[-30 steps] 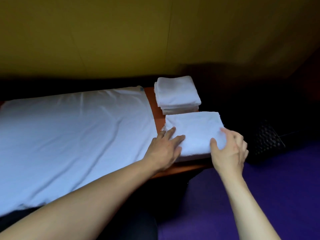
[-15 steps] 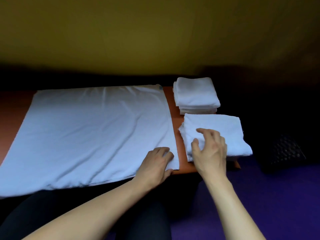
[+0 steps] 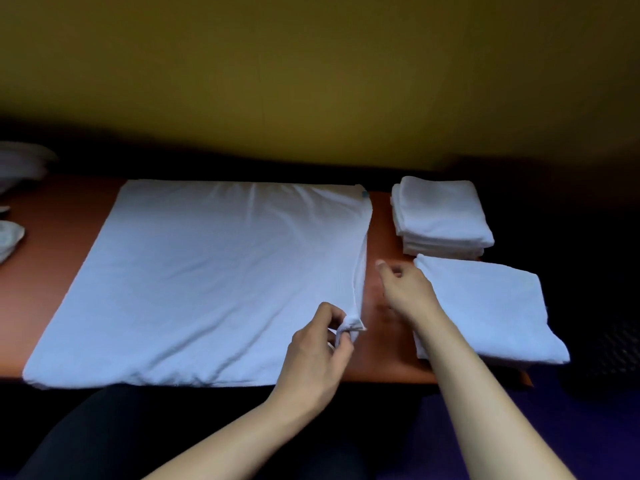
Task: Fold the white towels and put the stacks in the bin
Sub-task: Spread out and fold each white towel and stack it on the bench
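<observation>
Large white towel (image 3: 207, 271) lies spread flat across the middle of the orange table (image 3: 62, 237), its near edge at the table's front edge. A second ago both hands were on the folded towel (image 3: 485, 306) at the front right corner; now both have left it, so that one reads as finished and set down.

Left hand (image 3: 311, 355) has come across to the spread towel's near right corner: thumb and fingers closed in a pinch on the cloth, corner lifted a little off the table.

Right hand (image 3: 405, 289) hovers over the bare strip of table between spread towel and folded towel. Fingers loosely curled, partly open, holding nothing; looks headed for the towel's right edge further back.

Stack of folded towels (image 3: 440, 216) sits at the back right corner, just behind the single folded one, seemingly touching it.

More white cloth (image 3: 10, 237) at the left edge, partly out of view.

Dark mesh shape (image 3: 616, 344) right of the table, possibly the bin; too dim to be sure.

Judgement: next fold just beginning. Nothing in the bin yet as far as can be seen
</observation>
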`<action>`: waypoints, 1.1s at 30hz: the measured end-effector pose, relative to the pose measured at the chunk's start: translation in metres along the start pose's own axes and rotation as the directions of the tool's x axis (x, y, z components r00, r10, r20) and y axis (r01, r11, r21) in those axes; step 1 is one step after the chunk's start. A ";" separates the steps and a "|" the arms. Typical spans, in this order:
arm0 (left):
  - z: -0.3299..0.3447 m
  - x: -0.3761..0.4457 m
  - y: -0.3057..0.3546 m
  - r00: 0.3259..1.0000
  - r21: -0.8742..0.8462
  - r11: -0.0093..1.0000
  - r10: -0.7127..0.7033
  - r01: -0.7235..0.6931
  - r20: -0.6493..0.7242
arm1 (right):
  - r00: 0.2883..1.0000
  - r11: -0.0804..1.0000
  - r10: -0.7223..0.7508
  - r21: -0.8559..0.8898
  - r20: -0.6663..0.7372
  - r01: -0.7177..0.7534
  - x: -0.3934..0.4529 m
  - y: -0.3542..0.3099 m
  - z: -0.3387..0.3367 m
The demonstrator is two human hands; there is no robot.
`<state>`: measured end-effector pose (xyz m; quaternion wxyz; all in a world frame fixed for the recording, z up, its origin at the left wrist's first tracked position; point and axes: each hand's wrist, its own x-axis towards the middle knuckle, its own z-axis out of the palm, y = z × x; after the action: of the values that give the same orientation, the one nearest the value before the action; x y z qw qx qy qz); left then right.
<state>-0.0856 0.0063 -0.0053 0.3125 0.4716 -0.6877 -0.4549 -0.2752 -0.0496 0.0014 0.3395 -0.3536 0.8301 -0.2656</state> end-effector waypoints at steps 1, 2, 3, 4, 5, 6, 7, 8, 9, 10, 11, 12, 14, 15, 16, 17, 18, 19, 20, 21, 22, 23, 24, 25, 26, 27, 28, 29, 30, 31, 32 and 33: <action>-0.004 -0.003 0.004 1.000 -0.021 1.000 -0.011 0.011 -0.001 | 0.998 0.995 0.036 0.092 0.052 -0.041 0.013 -0.004 0.005; -0.008 -0.005 0.006 0.999 -0.045 0.998 -0.032 0.033 0.003 | 0.993 0.978 0.074 0.186 0.092 -0.091 0.029 -0.006 0.013; -0.012 -0.007 0.006 0.998 -0.065 0.996 -0.061 0.062 0.008 | 0.984 0.955 0.116 0.259 0.133 -0.147 0.042 -0.010 0.021; -0.016 -0.008 0.006 0.996 -0.084 0.992 -0.089 0.089 0.011 | 0.976 0.927 0.145 0.323 0.164 -0.192 0.052 -0.014 0.026; -0.021 -0.009 0.005 0.993 -0.098 0.988 -0.121 0.122 0.013 | 0.970 0.899 0.158 0.379 0.184 -0.218 0.059 -0.021 0.030; -0.026 -0.010 0.003 0.988 -0.113 0.982 -0.153 0.154 0.022 | 0.970 0.874 0.161 0.430 0.183 -0.226 0.064 -0.030 0.033; -0.030 -0.011 0.002 0.983 -0.122 0.976 -0.180 0.183 0.039 | 0.970 0.853 0.169 0.467 0.173 -0.232 0.070 -0.038 0.037; -0.034 -0.013 0.001 0.979 -0.125 0.971 -0.196 0.202 0.056 | 0.971 0.846 0.176 0.480 0.162 -0.233 0.077 -0.043 0.042; -0.038 -0.014 0.000 0.976 -0.120 0.970 -0.205 0.212 0.070 | 0.974 0.853 0.179 0.472 0.139 -0.225 0.085 -0.047 0.047; -0.041 -0.015 0.000 0.975 -0.106 0.970 -0.209 0.217 0.080 | 0.979 0.863 0.178 0.461 0.102 -0.205 0.092 -0.050 0.051; -0.044 -0.015 0.000 0.973 -0.087 0.972 -0.213 0.220 0.086 | 0.981 0.871 0.184 0.453 0.056 -0.189 0.100 -0.053 0.054; -0.047 -0.015 0.000 0.972 -0.070 0.973 -0.215 0.221 0.090 | 0.981 0.870 0.193 0.459 0.020 -0.181 0.108 -0.055 0.057; -0.052 -0.015 0.003 0.973 -0.040 0.975 -0.213 0.217 0.089 | 0.973 0.833 0.229 0.511 0.032 -0.213 0.126 -0.055 0.060; -0.055 -0.016 0.006 0.974 -0.031 0.977 -0.209 0.212 0.084 | 0.970 0.817 0.236 0.529 0.053 -0.228 0.134 -0.055 0.062; -0.057 -0.016 0.010 0.973 -0.031 0.976 -0.214 0.217 0.084 | 0.969 0.811 0.238 0.535 0.068 -0.237 0.140 -0.056 0.062; -0.060 -0.016 0.013 0.972 -0.049 0.973 -0.221 0.226 0.084 | 0.970 0.809 0.232 0.538 0.075 -0.235 0.147 -0.059 0.062; -0.062 -0.016 0.017 0.970 -0.080 0.969 -0.228 0.235 0.083 | 0.976 0.819 0.207 0.534 0.062 -0.208 0.152 -0.064 0.059; -0.064 -0.016 0.019 0.970 -0.116 0.964 -0.230 0.238 0.078 | 0.984 0.832 0.177 0.530 0.027 -0.164 0.152 -0.073 0.053; -0.067 -0.015 0.022 0.971 -0.147 0.961 -0.227 0.235 0.074 | 0.990 0.845 0.139 0.525 -0.033 -0.101 0.150 -0.085 0.044; -0.068 -0.014 0.023 0.974 -0.174 0.959 -0.217 0.225 0.064 | 0.990 0.854 0.106 0.518 -0.089 -0.045 0.149 -0.096 0.032; -0.069 -0.012 0.026 0.978 -0.192 0.959 -0.202 0.209 0.057 | 0.987 0.860 0.085 0.510 -0.140 -0.002 0.147 -0.107 0.020; -0.069 -0.010 0.030 0.981 -0.202 0.960 -0.184 0.191 0.053 | 0.979 0.867 0.077 0.498 -0.188 0.027 0.145 -0.117 0.005; -0.070 -0.007 0.035 0.985 -0.213 0.962 -0.165 0.173 0.054 | 0.969 0.865 0.082 0.500 -0.232 0.047 0.143 -0.124 -0.010; -0.069 -0.005 0.041 0.988 -0.221 0.963 -0.144 0.153 0.057 | 0.961 0.866 0.086 0.497 -0.264 0.059 0.142 -0.130 -0.026; -0.069 -0.002 0.047 0.991 -0.223 0.966 -0.119 0.130 0.063 | 0.954 0.862 0.095 0.504 -0.283 0.063 0.141 -0.134 -0.042; -0.068 0.001 0.053 0.993 -0.223 0.969 -0.093 0.106 0.068 | 0.943 0.869 0.110 0.491 -0.314 0.062 0.135 -0.139 -0.057; -0.068 0.004 0.058 0.995 -0.225 0.971 -0.068 0.083 0.070 | 0.930 0.868 0.139 0.493 -0.339 0.050 0.130 -0.142 -0.069; -0.068 0.006 0.061 0.996 -0.225 0.972 -0.044 0.059 0.073 | 0.926 0.874 0.153 0.484 -0.346 0.037 0.128 -0.144 -0.080; -0.069 0.008 0.062 0.997 -0.225 0.974 -0.022 0.038 0.073 | 0.916 0.877 0.165 0.480 -0.366 0.034 0.126 -0.145 -0.088; -0.070 0.009 0.061 0.997 -0.226 0.974 -0.009 0.025 0.071 | 0.912 0.883 0.164 0.468 -0.377 0.034 0.125 -0.144 -0.092; -0.072 0.009 0.059 0.998 -0.229 0.973 -0.007 0.022 0.066 | 0.914 0.895 0.160 0.445 -0.373 0.025 0.124 -0.147 -0.091; -0.073 0.008 0.055 0.998 -0.232 0.972 -0.014 0.027 0.056 | 0.920 0.887 0.155 0.460 -0.360 0.031 0.124 -0.148 -0.087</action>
<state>-0.0457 -0.0172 0.0739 0.3423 0.4264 -0.6328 -0.5482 -0.3451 -0.2177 0.1107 0.2508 -0.1770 0.8056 -0.5066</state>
